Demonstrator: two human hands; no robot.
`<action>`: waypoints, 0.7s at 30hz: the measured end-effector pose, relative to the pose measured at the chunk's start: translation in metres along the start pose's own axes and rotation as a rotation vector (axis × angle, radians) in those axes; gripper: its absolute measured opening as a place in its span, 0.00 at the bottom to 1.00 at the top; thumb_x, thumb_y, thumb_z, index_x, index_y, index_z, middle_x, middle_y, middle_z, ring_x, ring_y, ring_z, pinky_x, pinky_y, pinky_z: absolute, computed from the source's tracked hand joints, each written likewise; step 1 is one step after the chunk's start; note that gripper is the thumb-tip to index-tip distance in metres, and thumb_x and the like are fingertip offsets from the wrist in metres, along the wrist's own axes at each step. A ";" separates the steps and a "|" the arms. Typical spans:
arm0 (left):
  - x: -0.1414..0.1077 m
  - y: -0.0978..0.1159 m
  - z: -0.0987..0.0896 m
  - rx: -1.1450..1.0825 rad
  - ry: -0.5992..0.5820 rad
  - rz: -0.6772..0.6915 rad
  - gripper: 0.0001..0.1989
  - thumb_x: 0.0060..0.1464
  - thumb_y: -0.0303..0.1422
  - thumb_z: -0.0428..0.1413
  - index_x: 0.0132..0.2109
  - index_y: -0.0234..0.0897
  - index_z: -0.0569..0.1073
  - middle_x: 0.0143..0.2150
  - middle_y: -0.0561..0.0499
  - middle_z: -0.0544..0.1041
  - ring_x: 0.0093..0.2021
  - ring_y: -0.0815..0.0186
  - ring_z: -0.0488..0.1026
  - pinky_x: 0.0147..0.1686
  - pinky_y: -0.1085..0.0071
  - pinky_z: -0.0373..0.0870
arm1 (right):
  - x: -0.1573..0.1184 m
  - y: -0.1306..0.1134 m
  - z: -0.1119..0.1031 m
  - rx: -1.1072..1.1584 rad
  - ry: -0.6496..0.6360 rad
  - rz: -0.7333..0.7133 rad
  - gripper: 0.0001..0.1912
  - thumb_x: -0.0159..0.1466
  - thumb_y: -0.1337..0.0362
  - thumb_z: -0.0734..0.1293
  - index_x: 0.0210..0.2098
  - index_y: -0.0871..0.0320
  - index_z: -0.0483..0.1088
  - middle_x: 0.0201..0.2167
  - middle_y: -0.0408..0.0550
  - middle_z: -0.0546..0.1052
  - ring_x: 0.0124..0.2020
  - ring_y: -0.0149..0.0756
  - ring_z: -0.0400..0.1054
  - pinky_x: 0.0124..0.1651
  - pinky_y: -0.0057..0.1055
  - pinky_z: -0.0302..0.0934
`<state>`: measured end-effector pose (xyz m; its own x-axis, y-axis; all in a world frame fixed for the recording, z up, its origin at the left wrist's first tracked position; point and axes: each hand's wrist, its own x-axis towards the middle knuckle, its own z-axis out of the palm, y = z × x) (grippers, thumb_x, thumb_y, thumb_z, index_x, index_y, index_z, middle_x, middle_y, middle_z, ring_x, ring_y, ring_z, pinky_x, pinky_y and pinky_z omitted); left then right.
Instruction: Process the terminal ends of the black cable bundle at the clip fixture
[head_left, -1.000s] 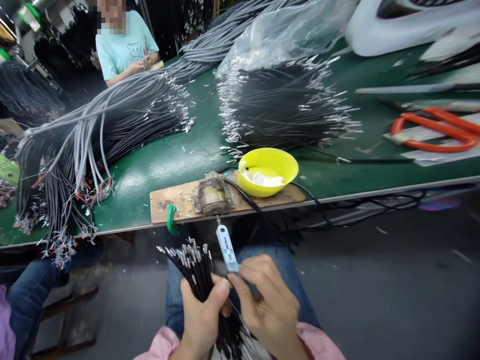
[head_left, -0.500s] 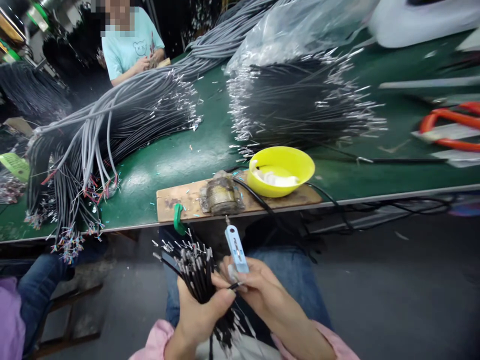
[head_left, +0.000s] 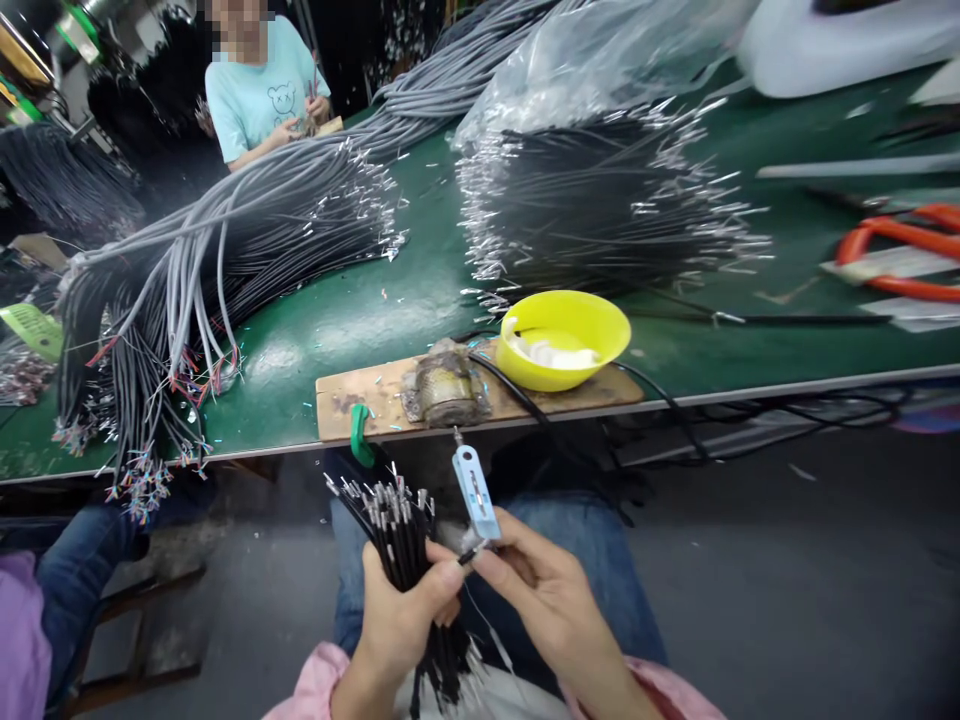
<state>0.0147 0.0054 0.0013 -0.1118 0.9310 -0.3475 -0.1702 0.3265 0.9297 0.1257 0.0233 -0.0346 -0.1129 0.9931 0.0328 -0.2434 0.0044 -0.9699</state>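
Note:
My left hand [head_left: 401,615] is wrapped round a bundle of short black cables [head_left: 397,535] with bare silvery ends pointing up. Between its thumb and forefinger one cable [head_left: 469,553] sticks out to the right. The fingertips of my right hand [head_left: 544,585] are closed at that cable's tip, just under a light blue clip-like piece [head_left: 475,492]. This blue piece hangs from a thin metal rod on a small motor [head_left: 448,388], which is fixed to a wooden board [head_left: 360,400] at the table edge. A thin pale strand hangs below my fingers.
A yellow bowl [head_left: 562,345] with white material stands on the board beside a green hook [head_left: 361,435]. Behind lie a large black cable pile [head_left: 577,205], grey cables [head_left: 187,235] and orange-handled scissors [head_left: 855,250]. Across the table a person [head_left: 262,100] works; another's purple sleeve [head_left: 22,630] shows left.
The held bundle and my left hand have shifted slightly right and up. My right hand's fingers have moved in around the cable tip, and the wrist has turned a little.

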 end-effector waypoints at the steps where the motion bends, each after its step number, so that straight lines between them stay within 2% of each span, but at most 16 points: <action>1: 0.000 0.000 -0.001 0.000 -0.013 -0.010 0.28 0.34 0.56 0.60 0.16 0.35 0.63 0.09 0.60 0.55 0.11 0.79 0.50 0.11 0.77 0.49 | 0.000 0.001 0.000 0.048 -0.019 0.046 0.16 0.56 0.51 0.68 0.22 0.57 0.71 0.20 0.45 0.70 0.23 0.35 0.64 0.26 0.29 0.61; 3: -0.001 0.001 -0.003 0.010 -0.020 -0.020 0.28 0.33 0.56 0.60 0.16 0.35 0.63 0.10 0.60 0.56 0.11 0.79 0.50 0.12 0.77 0.49 | -0.001 0.003 0.000 0.112 -0.043 0.110 0.17 0.56 0.49 0.68 0.23 0.57 0.71 0.21 0.44 0.70 0.24 0.35 0.65 0.28 0.29 0.62; 6: -0.001 0.004 -0.004 0.027 0.010 -0.031 0.27 0.32 0.55 0.62 0.18 0.35 0.63 0.10 0.60 0.57 0.12 0.78 0.53 0.12 0.77 0.50 | -0.002 0.004 0.001 0.078 -0.036 0.134 0.17 0.55 0.50 0.68 0.22 0.57 0.70 0.21 0.43 0.69 0.24 0.34 0.63 0.27 0.29 0.61; 11: 0.000 -0.002 -0.007 -0.015 0.088 -0.079 0.27 0.30 0.53 0.64 0.18 0.35 0.62 0.11 0.60 0.58 0.12 0.78 0.54 0.14 0.77 0.52 | -0.002 0.005 0.004 -0.108 0.011 0.052 0.17 0.56 0.53 0.68 0.17 0.57 0.66 0.17 0.42 0.66 0.21 0.33 0.60 0.24 0.28 0.58; 16: 0.001 -0.015 -0.011 -0.067 0.126 -0.054 0.25 0.32 0.49 0.65 0.20 0.35 0.63 0.11 0.61 0.59 0.13 0.77 0.56 0.15 0.77 0.53 | -0.001 0.005 0.005 -0.168 0.034 -0.023 0.15 0.56 0.55 0.68 0.18 0.56 0.68 0.17 0.43 0.67 0.20 0.34 0.62 0.24 0.29 0.58; 18: 0.000 -0.018 -0.012 -0.070 0.095 -0.068 0.25 0.32 0.50 0.64 0.21 0.35 0.62 0.11 0.61 0.59 0.12 0.77 0.55 0.14 0.77 0.52 | -0.001 0.004 0.005 -0.102 0.011 0.033 0.15 0.55 0.54 0.69 0.19 0.56 0.69 0.17 0.43 0.68 0.21 0.34 0.62 0.25 0.28 0.59; 21: -0.002 -0.024 -0.014 -0.107 0.021 -0.077 0.26 0.34 0.52 0.63 0.21 0.36 0.61 0.11 0.63 0.56 0.12 0.78 0.53 0.14 0.77 0.52 | -0.002 0.005 0.006 0.190 -0.082 0.251 0.16 0.51 0.51 0.71 0.22 0.57 0.69 0.19 0.42 0.68 0.21 0.33 0.63 0.24 0.29 0.61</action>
<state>0.0051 -0.0060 -0.0217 -0.1143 0.9001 -0.4205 -0.2823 0.3764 0.8824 0.1187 0.0204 -0.0376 -0.2677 0.9474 -0.1753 -0.3723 -0.2695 -0.8881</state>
